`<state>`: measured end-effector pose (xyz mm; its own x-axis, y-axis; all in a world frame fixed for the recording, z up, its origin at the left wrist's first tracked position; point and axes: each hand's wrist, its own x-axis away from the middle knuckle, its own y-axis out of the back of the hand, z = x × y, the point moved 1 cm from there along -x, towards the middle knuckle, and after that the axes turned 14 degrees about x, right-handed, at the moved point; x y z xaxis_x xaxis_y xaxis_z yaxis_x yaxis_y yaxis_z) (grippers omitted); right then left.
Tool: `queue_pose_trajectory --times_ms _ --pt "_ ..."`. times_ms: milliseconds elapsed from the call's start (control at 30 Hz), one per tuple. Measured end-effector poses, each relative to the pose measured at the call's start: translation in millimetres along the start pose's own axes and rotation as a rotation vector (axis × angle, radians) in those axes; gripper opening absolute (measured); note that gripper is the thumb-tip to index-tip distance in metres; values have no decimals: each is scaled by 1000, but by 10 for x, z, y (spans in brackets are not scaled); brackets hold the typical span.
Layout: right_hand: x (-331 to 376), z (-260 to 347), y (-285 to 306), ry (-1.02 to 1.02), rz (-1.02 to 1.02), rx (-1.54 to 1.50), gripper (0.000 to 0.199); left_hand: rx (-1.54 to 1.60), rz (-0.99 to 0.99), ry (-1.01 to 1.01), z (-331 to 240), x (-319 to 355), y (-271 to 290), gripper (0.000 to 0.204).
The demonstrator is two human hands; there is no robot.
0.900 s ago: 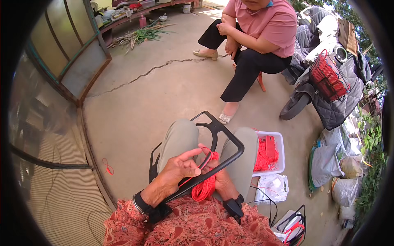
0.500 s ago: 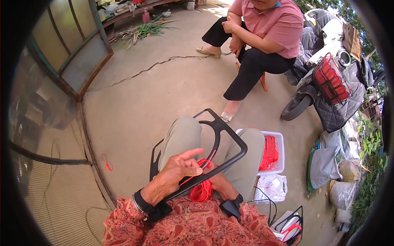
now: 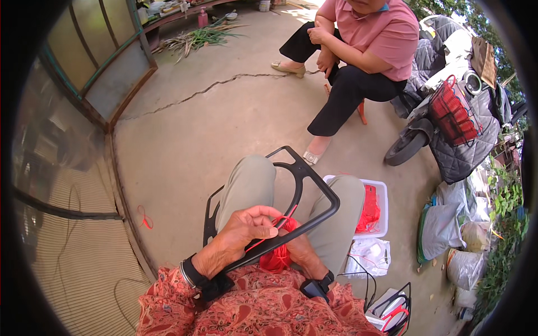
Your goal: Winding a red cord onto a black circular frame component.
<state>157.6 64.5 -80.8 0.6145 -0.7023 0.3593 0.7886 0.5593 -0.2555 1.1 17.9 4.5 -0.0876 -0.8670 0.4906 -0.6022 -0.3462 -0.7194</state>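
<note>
Fingers of the left hand (image 3: 244, 228) are drawn together in a pinch on a red strand (image 3: 292, 211), just over the near bar of a black frame (image 3: 309, 225); strand and bar both slant up rightward. Below the bar, the red cord bundle (image 3: 274, 260) lies closer to the right hand (image 3: 300, 247), whose partly hidden grip I cannot tell. Farther right stands a white tub (image 3: 384, 225).

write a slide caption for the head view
Left hand and right hand handling red cord at a black frame, white tub nearby
</note>
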Motion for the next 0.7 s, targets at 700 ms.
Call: queue_pose_trajectory --times_ms 700 --pt "223 219 146 33 42 -389 11 -89 -14 -7 48 -29 58 19"
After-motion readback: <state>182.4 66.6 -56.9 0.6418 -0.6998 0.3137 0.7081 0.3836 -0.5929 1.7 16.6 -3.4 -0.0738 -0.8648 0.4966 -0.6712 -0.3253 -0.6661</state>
